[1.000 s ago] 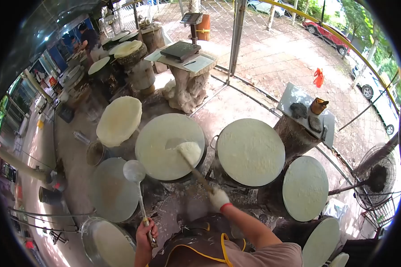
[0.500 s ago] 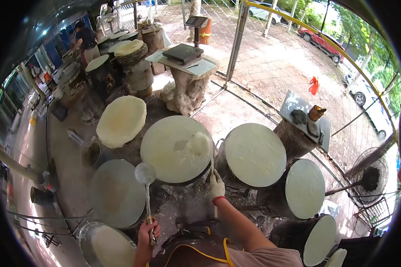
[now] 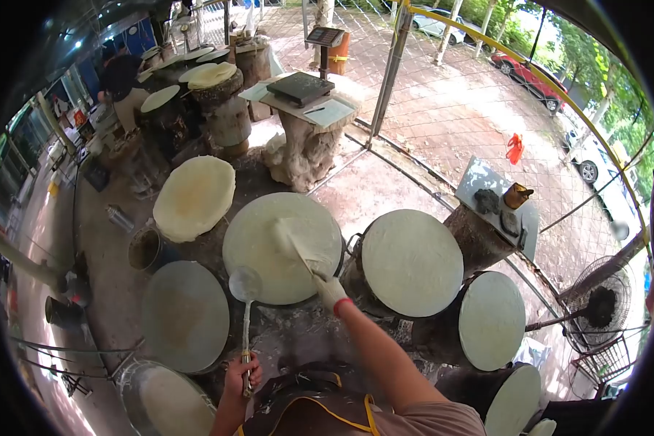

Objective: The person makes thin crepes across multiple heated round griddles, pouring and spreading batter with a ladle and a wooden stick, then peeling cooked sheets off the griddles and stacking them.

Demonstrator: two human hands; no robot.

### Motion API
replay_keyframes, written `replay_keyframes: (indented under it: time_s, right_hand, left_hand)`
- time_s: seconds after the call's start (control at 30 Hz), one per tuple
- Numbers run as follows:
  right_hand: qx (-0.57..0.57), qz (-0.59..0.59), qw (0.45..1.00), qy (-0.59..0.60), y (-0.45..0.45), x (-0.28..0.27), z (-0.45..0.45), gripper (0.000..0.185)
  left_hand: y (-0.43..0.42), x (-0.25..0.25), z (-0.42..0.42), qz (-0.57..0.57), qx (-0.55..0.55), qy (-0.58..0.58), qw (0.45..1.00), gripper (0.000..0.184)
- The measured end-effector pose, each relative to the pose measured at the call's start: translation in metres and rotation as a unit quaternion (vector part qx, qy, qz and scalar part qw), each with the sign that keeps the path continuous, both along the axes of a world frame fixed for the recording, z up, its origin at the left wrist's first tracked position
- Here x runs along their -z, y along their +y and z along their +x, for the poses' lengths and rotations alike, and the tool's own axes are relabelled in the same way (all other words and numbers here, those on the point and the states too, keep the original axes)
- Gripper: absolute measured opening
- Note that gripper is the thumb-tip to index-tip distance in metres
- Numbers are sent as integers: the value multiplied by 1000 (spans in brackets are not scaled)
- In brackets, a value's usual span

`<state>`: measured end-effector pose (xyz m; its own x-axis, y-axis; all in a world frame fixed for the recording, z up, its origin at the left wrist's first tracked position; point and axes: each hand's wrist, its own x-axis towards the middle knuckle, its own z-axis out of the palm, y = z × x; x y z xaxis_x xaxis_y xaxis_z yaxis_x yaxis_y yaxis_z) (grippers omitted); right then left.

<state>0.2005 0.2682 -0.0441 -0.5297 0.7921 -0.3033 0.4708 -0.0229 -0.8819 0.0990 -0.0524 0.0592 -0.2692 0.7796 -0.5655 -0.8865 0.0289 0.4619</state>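
Note:
My left hand (image 3: 242,376), bare, is wrapped around the handle of a long ladle (image 3: 245,283). The ladle's round bowl is over the near left edge of the middle round griddle (image 3: 316,287). In a pale glove with a red cuff, my right hand (image 3: 330,289) grips the handle of a batter spreader (image 3: 296,243). Its pale blade, a little blurred, lies over the thin layer of batter (image 3: 258,232) on that griddle. The fingers of the gloved hand are partly hidden from above.
A large pale pancake (image 3: 195,198) lies behind on the left. More round griddles (image 3: 412,263) coated with batter stand at the right. A bare-looking griddle (image 3: 185,316) and a batter basin (image 3: 171,400) are at near left. A scale (image 3: 300,88), fan (image 3: 599,305) and another person (image 3: 122,80) are farther off.
My right hand has moved left with the spreader, which now slants across the griddle. A batter mound has been flattened out. The ladle shifted slightly right, and the other person bent over.

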Motion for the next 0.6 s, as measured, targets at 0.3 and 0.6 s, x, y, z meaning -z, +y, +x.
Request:
replay_keyframes:
  time_s: [0.3, 0.6]
  right_hand:
    - [-81, -22, 996, 35, 33, -7, 18, 39]
    - [-127, -148, 979, 57, 59, -2, 24, 39]
  left_hand:
    - [6, 7, 30, -59, -35, -49, 996, 12]
    - [38, -3, 9, -175, 31, 122, 977, 12]
